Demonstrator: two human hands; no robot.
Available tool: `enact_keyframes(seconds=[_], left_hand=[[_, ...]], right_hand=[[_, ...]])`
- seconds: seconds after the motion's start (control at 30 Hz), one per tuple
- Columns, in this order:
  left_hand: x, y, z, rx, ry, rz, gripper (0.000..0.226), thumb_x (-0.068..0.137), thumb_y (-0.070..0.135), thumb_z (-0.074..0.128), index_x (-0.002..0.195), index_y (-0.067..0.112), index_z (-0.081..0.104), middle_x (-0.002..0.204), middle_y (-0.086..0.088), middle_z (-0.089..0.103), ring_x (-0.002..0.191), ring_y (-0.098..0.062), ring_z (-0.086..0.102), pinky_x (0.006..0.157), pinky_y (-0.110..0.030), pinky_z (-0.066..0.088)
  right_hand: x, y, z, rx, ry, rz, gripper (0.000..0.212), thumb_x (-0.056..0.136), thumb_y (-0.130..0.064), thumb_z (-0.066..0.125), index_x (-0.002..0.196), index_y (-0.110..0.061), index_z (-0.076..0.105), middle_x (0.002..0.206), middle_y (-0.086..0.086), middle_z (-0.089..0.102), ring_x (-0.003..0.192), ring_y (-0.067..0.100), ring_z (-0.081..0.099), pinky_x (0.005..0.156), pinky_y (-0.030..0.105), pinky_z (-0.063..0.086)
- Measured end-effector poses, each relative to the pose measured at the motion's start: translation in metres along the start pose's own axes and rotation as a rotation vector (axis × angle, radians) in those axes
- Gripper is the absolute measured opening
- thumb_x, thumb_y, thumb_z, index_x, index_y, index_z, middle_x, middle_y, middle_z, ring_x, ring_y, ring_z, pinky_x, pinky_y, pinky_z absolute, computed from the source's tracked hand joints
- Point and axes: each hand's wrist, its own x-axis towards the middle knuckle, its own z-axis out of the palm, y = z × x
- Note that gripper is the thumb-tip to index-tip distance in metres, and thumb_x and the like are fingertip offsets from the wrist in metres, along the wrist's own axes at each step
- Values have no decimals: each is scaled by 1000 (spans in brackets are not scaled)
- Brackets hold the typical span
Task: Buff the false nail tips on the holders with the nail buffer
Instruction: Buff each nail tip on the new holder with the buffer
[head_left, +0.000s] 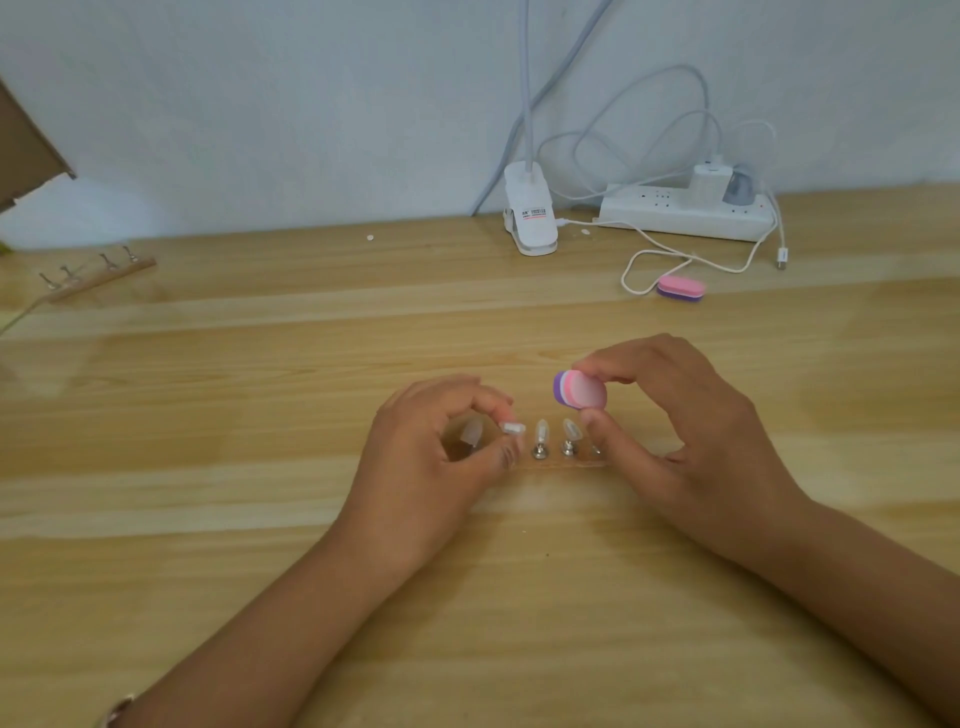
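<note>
While the left hand (431, 441) pinched a nail tip (514, 428), the right hand (675, 415) gripped the buffer (579, 389) beside it. The nail tip seemed light and brittle, best held by its sides.

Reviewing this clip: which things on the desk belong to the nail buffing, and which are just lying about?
In the job: nail buffer in the right hand; nail tip pinched by the left hand; nail tips on the holders.
Lying about: second buffer, spare holder strip, clip lamp, power strip, white cable.
</note>
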Motion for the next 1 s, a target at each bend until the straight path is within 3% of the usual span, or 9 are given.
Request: enact_keyframes(seconds=[0.23,0.43,0.57,0.73,0.87,1.0], left_hand=[[1,-1,3,110,5,9,19,69,31,78,83,20,71,102,18,64,107,-8,57,98,-42,42],[1,-1,1,164,22,-18,16,71,15,83,80,18,70,99,14,66,102,-10,58,94,-37,44],[2,0,2,147,17,-39,12,71,14,81,76,14,70,98,13,64,101,-11,58,94,-38,43],[2,3,3,162,-11,-11,33,62,48,67,93,36,64,109,16,57,110,-5,50,101,-38,39],[4,4,8,242,-35,105,25,69,36,78,93,35,71,130,14,50,133,-7,33,112,-47,23],[3,5,11,268,-25,142,16,74,20,81,81,31,71,127,13,53,137,-12,31,113,-55,15]], right_hand=[[0,-2,1,-28,-32,-11,17,89,-9,66,106,-6,67,105,-2,64,99,21,60,92,23,43],[0,-3,2,-21,-73,26,19,88,-9,66,107,-6,68,106,0,66,100,23,61,90,27,46],[0,-2,2,11,-119,50,20,90,-11,64,109,-8,67,106,-1,65,99,16,57,89,27,46],[1,-1,2,17,-123,62,21,89,-12,65,110,-9,66,105,-4,64,95,7,53,87,20,43],[1,-1,2,30,-124,82,22,88,-12,65,110,-11,66,103,-7,62,95,0,51,86,14,40],[1,-2,2,41,-137,99,21,88,-13,65,109,-11,66,103,-7,62,95,-4,50,86,12,38]])
